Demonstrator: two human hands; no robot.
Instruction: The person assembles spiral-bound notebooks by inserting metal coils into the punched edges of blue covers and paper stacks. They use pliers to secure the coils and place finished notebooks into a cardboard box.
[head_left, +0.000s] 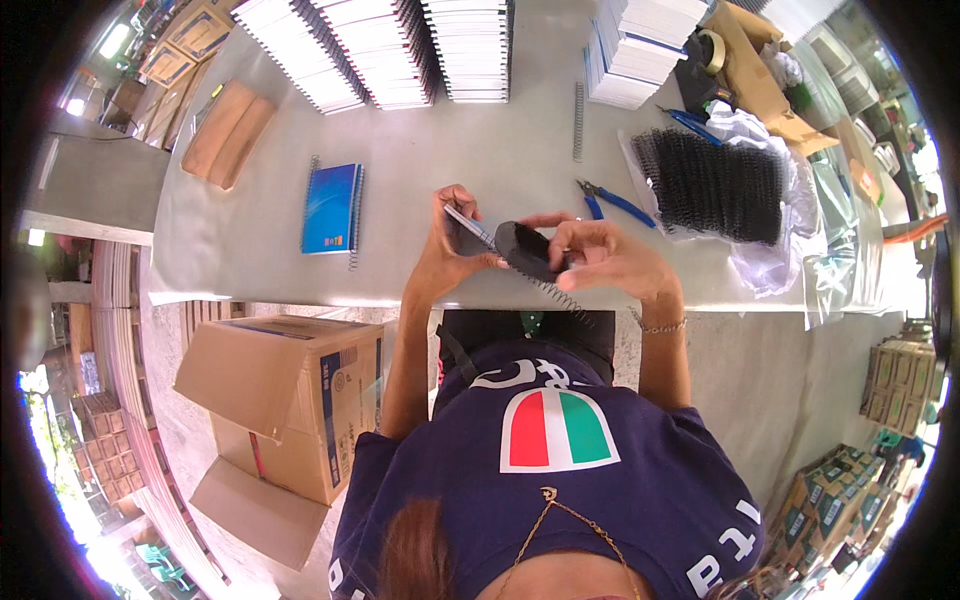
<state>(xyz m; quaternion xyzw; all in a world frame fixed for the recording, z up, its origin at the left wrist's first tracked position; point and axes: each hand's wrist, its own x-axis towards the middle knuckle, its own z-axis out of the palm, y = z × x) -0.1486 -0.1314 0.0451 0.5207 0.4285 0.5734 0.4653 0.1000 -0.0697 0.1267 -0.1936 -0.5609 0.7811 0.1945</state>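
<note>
Near the table's front edge, my left hand (447, 240) is closed around a small notebook (470, 228) seen nearly edge-on and tilted. My right hand (615, 262) meets it from the other side, its fingers bent around a dark rounded piece (522, 248) against the notebook's edge; what that piece is I cannot make out. A thin spiral binding coil (560, 295) trails from the notebook's lower edge, below my right fingers. To the left lies a blue spiral notebook (332, 210) with a coil end sticking out past its edge.
Stacks of spiral notebooks (390, 60) and a white book stack (635, 60) stand at the back. Blue-handled pliers (618, 203), a loose coil (578, 122) and a pile of black coils (710, 185) lie rightward. Brown blocks (228, 135) sit left; an open carton (300, 400) stands below.
</note>
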